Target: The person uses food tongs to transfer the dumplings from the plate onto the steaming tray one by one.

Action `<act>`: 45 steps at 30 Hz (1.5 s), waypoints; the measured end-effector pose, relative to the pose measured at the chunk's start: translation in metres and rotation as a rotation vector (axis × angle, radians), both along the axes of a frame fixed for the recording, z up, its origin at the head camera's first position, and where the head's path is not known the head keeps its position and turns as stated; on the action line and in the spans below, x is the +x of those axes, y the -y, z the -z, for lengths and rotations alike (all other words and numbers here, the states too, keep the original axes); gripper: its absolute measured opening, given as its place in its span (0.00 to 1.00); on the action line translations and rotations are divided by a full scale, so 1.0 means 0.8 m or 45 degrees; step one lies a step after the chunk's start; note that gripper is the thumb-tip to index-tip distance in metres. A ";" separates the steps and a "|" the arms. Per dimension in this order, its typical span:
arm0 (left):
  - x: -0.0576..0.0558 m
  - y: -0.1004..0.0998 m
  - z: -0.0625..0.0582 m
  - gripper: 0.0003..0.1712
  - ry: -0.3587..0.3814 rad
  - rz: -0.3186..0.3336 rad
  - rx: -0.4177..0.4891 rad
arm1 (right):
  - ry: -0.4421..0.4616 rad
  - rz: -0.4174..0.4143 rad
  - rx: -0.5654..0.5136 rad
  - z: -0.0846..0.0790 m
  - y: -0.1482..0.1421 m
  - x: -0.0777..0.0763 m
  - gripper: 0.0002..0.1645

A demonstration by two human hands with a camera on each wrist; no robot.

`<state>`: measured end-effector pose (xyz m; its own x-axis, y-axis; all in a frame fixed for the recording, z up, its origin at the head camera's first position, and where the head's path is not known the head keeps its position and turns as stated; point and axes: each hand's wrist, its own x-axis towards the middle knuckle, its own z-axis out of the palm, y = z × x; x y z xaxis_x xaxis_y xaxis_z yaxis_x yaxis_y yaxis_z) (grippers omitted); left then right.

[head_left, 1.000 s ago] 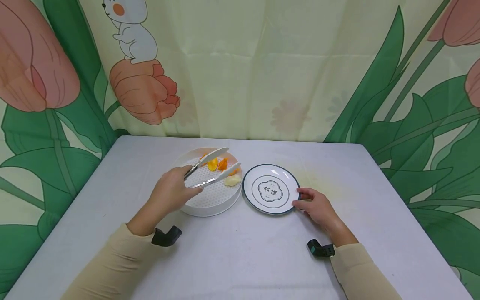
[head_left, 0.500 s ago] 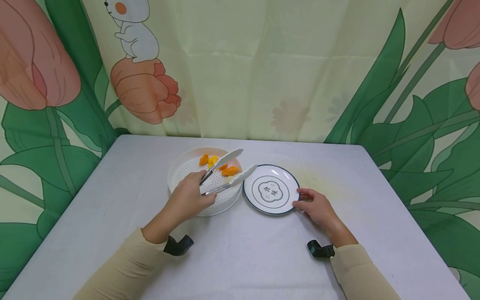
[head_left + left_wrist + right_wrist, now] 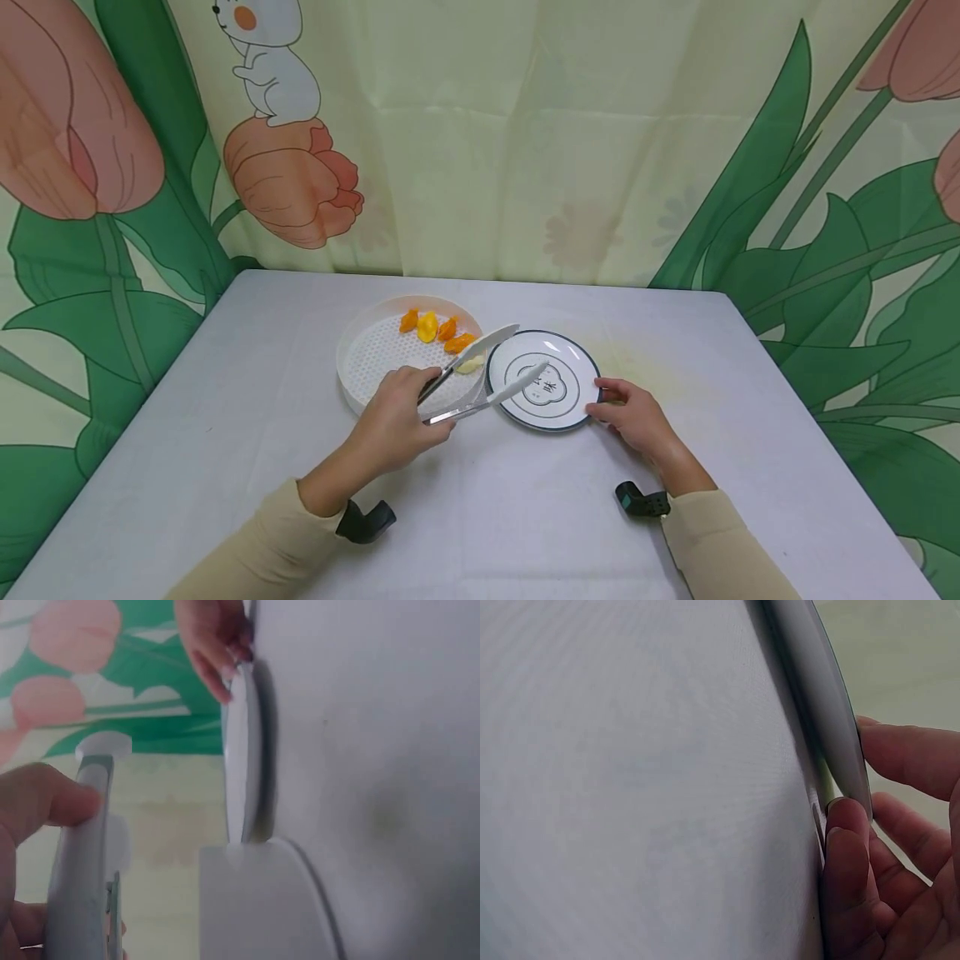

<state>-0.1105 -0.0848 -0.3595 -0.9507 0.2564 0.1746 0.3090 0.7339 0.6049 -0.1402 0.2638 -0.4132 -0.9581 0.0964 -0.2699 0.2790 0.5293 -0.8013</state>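
Note:
My left hand (image 3: 390, 425) holds a pair of tongs (image 3: 517, 386) with pale, flat tips, spread apart with nothing between them. The tips reach out above the left part of a white plate (image 3: 581, 362) that has a dark blue rim and a printed emblem. At the plate's right edge my right hand (image 3: 639, 418) pinches the rim. The right wrist view shows its thumb (image 3: 915, 759) on the upper face and fingertips below. Left of the plate stands a round white perforated steamer tray (image 3: 360, 354), holding several small orange and yellow pieces (image 3: 427, 327) and a pale one (image 3: 471, 364).
A white cloth covers the table (image 3: 510, 517). Behind it hangs a curtain (image 3: 465, 167) printed with tulips and a white animal. Each wrist wears a black camera mount (image 3: 366, 522).
My left hand has moved right and toward me with the spread tongs, whose tips passed from above the tray to above the plate. My right hand stays at the plate's rim.

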 end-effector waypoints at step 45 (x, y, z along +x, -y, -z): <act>0.026 -0.043 0.041 0.34 0.029 0.064 -0.155 | 0.003 0.000 -0.011 0.000 -0.002 -0.002 0.37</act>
<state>-0.0895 -0.0504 -0.3926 -0.9395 0.3217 0.1181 0.3345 0.7863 0.5194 -0.1419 0.2650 -0.4131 -0.9573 0.0941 -0.2732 0.2811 0.5225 -0.8049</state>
